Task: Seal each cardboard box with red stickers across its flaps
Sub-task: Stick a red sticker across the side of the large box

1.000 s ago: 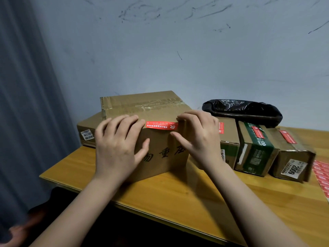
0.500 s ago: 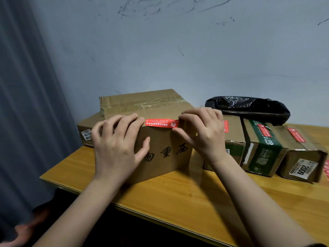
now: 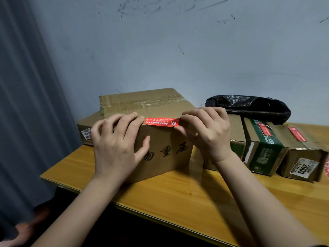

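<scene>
A large cardboard box (image 3: 167, 152) with black characters on its front stands on the wooden table (image 3: 187, 198). A red sticker (image 3: 162, 121) lies along the box's top front edge. My left hand (image 3: 115, 147) rests flat on the box's front left corner, fingers over the top edge beside the sticker's left end. My right hand (image 3: 208, 132) pinches the sticker's right end between thumb and fingers at the box's right corner.
Three smaller boxes stand to the right: a plain one (image 3: 236, 138), a green-printed one (image 3: 263, 150) and one labelled 2009 (image 3: 302, 157), the last two with red stickers on top. A black bag (image 3: 249, 106) lies behind. A flat box (image 3: 85, 129) sits at left.
Both hands stay on the box edge. The right hand's fingers have shifted slightly at the sticker's right end. The view has drifted a little left.
</scene>
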Tool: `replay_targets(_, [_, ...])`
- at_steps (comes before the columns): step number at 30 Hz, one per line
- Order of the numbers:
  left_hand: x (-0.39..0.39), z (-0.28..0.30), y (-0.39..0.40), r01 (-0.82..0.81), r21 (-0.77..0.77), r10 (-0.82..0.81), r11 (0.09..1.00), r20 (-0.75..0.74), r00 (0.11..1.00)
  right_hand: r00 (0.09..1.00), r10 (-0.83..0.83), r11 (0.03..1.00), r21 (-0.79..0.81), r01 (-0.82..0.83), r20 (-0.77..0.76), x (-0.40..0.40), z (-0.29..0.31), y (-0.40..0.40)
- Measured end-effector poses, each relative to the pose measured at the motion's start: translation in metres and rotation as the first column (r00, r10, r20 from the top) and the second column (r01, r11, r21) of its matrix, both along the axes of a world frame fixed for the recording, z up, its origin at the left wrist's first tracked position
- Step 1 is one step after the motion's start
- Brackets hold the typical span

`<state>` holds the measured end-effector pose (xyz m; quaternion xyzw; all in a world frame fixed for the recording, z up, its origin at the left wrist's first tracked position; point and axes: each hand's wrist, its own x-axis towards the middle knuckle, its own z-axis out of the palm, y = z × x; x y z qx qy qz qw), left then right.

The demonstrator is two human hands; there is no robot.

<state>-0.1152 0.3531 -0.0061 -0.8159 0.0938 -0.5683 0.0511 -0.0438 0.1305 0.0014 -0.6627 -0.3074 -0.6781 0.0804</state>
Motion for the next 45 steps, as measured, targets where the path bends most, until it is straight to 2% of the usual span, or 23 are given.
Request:
replay_targets(6, [-0.001, 0.001, 0.0, 0.0, 0.003, 0.0, 1.0, 0.0, 1.0, 1.0, -0.012, 0.998, 0.068, 0.013, -0.016, -0.006, -0.006, 0.003])
replay_targets(9, [-0.001, 0.0, 0.0, -0.007, 0.001, 0.007, 1.0, -0.006, 1.0, 0.987, -0.002, 0.99, 0.139, 0.025, -0.162, -0.014, -0.016, 0.006])
replay_targets(11, [-0.001, 0.0, 0.0, -0.007, -0.003, 0.007, 1.0, -0.009, 1.0, 0.922, 0.139, 0.949, 0.315, -0.019, -0.362, -0.027, -0.023, 0.013])
replay_targets(12, [-0.001, 0.0, 0.0, -0.004, -0.004, 0.004, 1.0, -0.009, 1.0, 0.823, 0.312, 0.875, 0.482, -0.054, -0.474, -0.035, -0.025, 0.019])
replay_targets(13, [-0.002, 0.001, 0.0, 0.0, -0.005, 0.0, 1.0, -0.009, 1.0, 0.677, 0.515, 0.749, 0.66, -0.058, -0.526, -0.044, -0.026, 0.024])
replay_targets(15, [-0.002, 0.0, -0.001, 0.004, -0.004, -0.004, 1.0, -0.01, 1.0, 0.372, 0.804, 0.484, 0.874, 0.045, -0.464, -0.056, -0.022, 0.032])
replay_targets(16, [-0.002, 0.0, -0.001, 0.003, -0.003, -0.003, 1.0, -0.009, 1.0, 0.252, 0.874, 0.401, 0.909, 0.111, -0.416, -0.06, -0.02, 0.034])
replay_targets(19, [-0.002, 0.0, 0.0, -0.002, -0.001, 0.002, 1.0, -0.014, 1.0, -0.015, 0.956, 0.286, 0.923, 0.256, -0.292, -0.066, -0.01, 0.037])
replay_targets(22, [-0.002, 0.001, 0.0, -0.004, -0.002, 0.004, 1.0, -0.015, 1.0, -0.146, 0.971, 0.226, 0.917, 0.33, -0.187, -0.07, -0.005, 0.042])
replay_targets(24, [-0.002, 0.001, 0.0, 0.0, -0.01, 0.0, 1.0, -0.018, 1.0, -0.178, 0.976, 0.183, 0.911, 0.37, -0.124, -0.072, -0.002, 0.044])
replay_targets(30, [-0.002, 0.001, 0.0, 0.003, -0.018, -0.004, 1.0, -0.027, 1.0, -0.186, 0.983, 0.091, 0.88, 0.465, -0.003, -0.075, 0.005, 0.05])
replay_targets(34, [-0.003, 0.001, 0.0, 0.001, -0.017, -0.002, 1.0, -0.032, 0.999, -0.144, 0.988, 0.024, 0.87, 0.492, 0.055, -0.073, 0.006, 0.055])
replay_targets(40, [-0.004, 0.001, 0.0, -0.005, -0.007, 0.005, 1.0, -0.025, 1.0, -0.099, 0.994, 0.01, 0.845, 0.535, 0.051, -0.07, 0.008, 0.065])
replay_targets(45, [-0.005, 0.001, 0.0, -0.016, 0.009, 0.016, 1.0, -0.027, 0.999, -0.054, 0.995, -0.049, 0.876, 0.48, 0.085, -0.072, 0.01, 0.069])
